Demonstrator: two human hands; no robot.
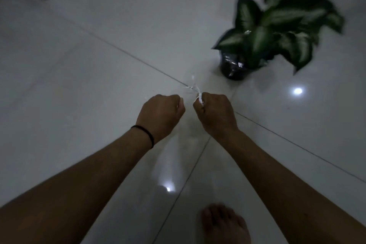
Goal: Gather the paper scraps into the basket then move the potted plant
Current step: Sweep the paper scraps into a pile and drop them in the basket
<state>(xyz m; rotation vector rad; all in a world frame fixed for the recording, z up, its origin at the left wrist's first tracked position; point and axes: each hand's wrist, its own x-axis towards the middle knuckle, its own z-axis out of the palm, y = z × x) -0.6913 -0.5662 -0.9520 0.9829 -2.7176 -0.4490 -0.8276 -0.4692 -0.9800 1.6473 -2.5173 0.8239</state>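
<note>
We find the gathering step in hand. Our right hand point(215, 113) is clenched on white paper scraps point(200, 99), strips sticking out past the knuckles toward 11 o'clock. Our left hand point(161, 114) is balled into a fist just beside it; whether it holds paper we cannot tell. The potted plant point(273, 31) stands on the tiled floor point(79, 85) at 1 o'clock, untouched, its pot point(234, 69) near the scraps. No basket is in view. We judge the next move calls for finding it and dropping the scraps inside.
</note>
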